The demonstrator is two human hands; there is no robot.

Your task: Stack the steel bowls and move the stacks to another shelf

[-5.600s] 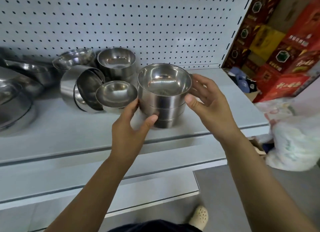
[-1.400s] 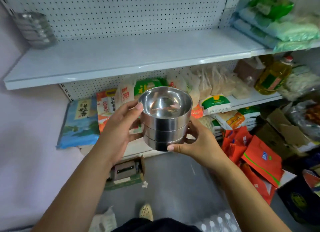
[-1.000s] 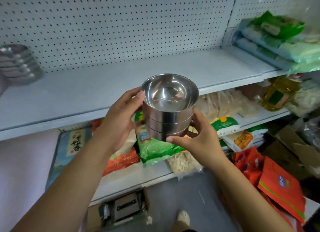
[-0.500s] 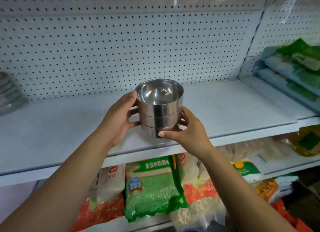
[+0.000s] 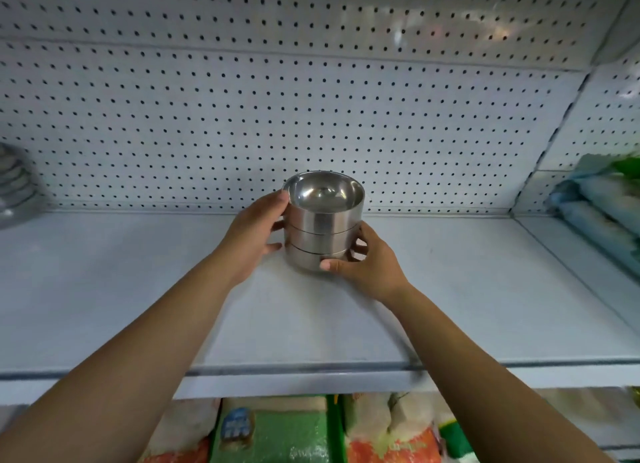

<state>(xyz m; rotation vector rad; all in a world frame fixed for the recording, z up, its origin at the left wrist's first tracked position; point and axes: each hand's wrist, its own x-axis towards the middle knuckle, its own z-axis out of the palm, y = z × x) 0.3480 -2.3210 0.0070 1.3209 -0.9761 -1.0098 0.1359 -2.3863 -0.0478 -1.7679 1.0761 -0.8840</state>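
A stack of bowls point(image 5: 323, 225), three steel ones nested and upright, sits at the middle of my view over a pale grey shelf point(image 5: 138, 289). The top bowl opens upward and I see its polished inner floor, bare metal catching the light. The two bowls under it show only their outer bands. The stack's base is at the shelf surface, towards the back, near the white pegboard point(image 5: 311, 116); I cannot tell whether it touches the shelf or hangs just above it.

Both hands are closed around the stack. The left hand point(image 5: 254, 234) grips its left side, with one fingertip up at the rim of the top bowl. The right hand point(image 5: 370, 260) holds it low on the right, thumb laid across the front of the bottom bowl and fingers curled behind. Both bare forearms reach in from the bottom corners.

At the far left edge of the same shelf stands a blurred second stack point(image 5: 15, 185) of steel dishes. Pale green and blue bags point(image 5: 602, 199) lie on the neighbouring shelf to the right. Food packets point(image 5: 277, 431) fill the shelf below.
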